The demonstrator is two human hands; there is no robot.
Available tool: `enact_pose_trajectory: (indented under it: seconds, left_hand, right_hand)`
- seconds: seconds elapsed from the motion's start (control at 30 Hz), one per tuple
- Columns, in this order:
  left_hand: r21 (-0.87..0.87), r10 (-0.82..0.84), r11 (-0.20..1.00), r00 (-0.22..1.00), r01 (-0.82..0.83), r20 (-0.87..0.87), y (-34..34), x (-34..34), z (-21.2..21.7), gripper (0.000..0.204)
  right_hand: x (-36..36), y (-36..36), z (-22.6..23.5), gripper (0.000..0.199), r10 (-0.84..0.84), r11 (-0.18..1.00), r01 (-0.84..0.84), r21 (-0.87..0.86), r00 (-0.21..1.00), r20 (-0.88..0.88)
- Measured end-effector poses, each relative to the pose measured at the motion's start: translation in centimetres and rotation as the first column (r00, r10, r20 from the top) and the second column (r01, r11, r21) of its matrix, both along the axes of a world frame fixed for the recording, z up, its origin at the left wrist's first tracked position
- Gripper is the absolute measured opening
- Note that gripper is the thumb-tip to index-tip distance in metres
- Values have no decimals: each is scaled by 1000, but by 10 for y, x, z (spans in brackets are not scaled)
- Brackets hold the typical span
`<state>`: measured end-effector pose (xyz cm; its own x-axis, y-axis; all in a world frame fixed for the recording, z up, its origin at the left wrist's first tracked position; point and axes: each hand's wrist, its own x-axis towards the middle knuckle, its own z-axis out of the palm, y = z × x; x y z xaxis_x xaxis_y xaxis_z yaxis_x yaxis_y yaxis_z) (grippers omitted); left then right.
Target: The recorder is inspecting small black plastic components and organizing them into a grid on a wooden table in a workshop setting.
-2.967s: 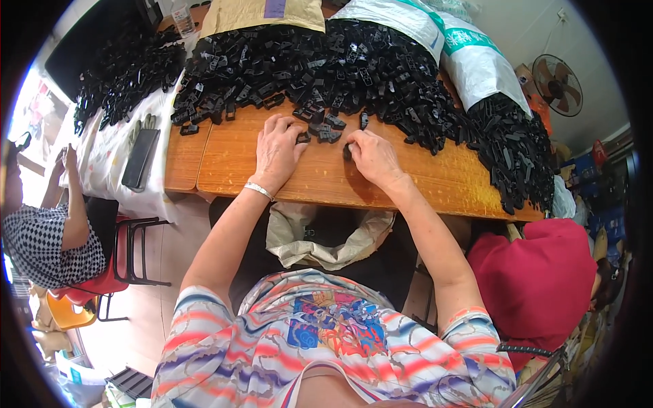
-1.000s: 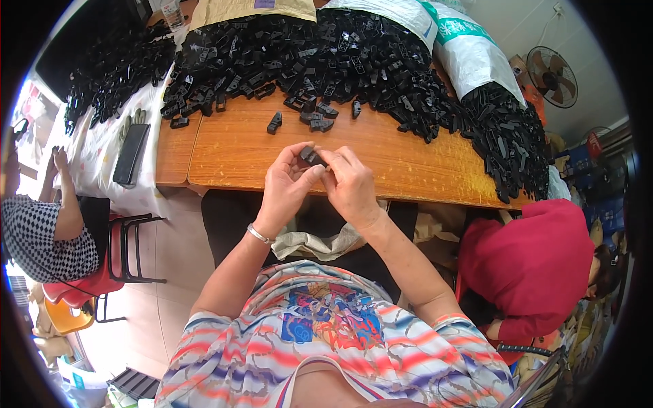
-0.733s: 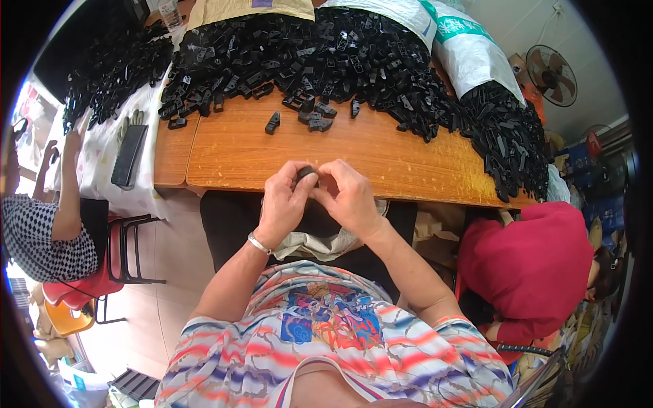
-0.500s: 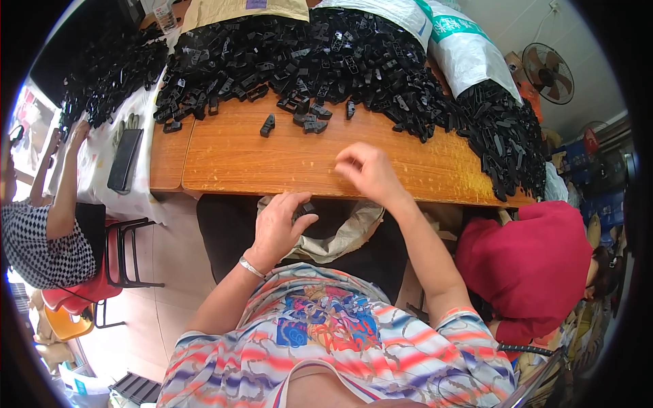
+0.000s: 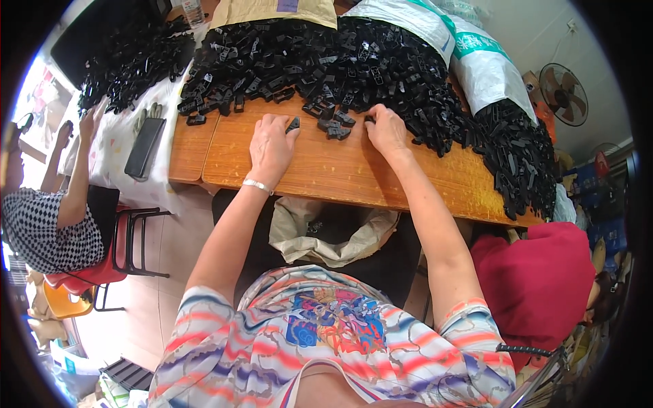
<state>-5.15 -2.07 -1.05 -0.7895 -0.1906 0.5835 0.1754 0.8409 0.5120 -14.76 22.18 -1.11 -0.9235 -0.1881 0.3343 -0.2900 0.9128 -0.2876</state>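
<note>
My left hand (image 5: 271, 146), with a bracelet at its wrist, is over the wooden tabletop. Its thumb and fingers close on a small black plastic part (image 5: 293, 124). At the near edge of the pile my right hand (image 5: 389, 132) pinches another dark part (image 5: 369, 119), mostly hidden by the fingertips. Between the hands a few loose black parts (image 5: 335, 129) lie in front of the large heap of black plastic parts (image 5: 272, 58). Below the table edge, an open pale sack (image 5: 289, 248) sits at my lap with a few small pieces inside.
Spilling sacks, one brown (image 5: 272, 12) and one white with green (image 5: 490, 71), lie across the back. On the left, a person in a checked shirt (image 5: 51, 228) works at a cloth-covered table (image 5: 102, 160). At right, a person in red (image 5: 537, 285) bends low. A fan (image 5: 563, 94) stands behind.
Both hands have moved forward over the tabletop, the left one up from the sack's mouth. Each now has hold of a loose part from near the heap. The whole view has shifted slightly.
</note>
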Motion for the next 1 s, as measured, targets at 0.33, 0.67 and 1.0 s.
enact_pose_trajectory:
  seconds: [0.33,0.67,1.0]
  left_hand:
    - [81,-254,967,943,242,217,7,15,-2,21]
    - [-28,-233,969,949,244,213,2,24,6,29]
    - [483,-453,811,877,330,162,25,49,23,25]
  right_hand:
    - [65,14,11,12,276,942,-259,-215,960,53]
    - [77,11,16,18,443,890,-427,-163,893,82]
    - [107,-10,36,22,460,839,-417,-348,887,45]
